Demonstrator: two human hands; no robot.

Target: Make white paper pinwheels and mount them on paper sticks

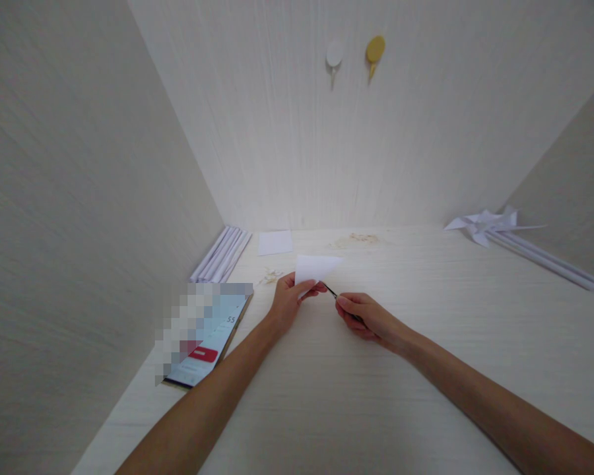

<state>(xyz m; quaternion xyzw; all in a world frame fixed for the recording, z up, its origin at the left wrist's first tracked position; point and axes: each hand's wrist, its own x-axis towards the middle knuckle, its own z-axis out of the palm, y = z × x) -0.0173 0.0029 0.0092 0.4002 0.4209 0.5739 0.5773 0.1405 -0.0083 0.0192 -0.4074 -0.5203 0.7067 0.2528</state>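
My left hand (294, 297) pinches a white sheet of paper (314, 266) by its lower edge, thumb on top. The paper looks folded, with a corner pointing right. In my right hand (360, 315) is a slim, dark, pointed tool (330, 290), fingers wrapped around its rear part. Its tip reaches the fingertips of my left hand at the paper's lower edge. Whether it touches the paper I cannot tell, and the fingers hide most of the tool.
Rolled paper sticks (222, 254) lie at the left wall, beside a square of white paper (275, 243). A phone or tablet (208, 340) lies near my left forearm. Paper pinwheels (485, 225) on sticks lie back right. Two hooks, white (334, 54) and yellow (375, 50), are on the wall.
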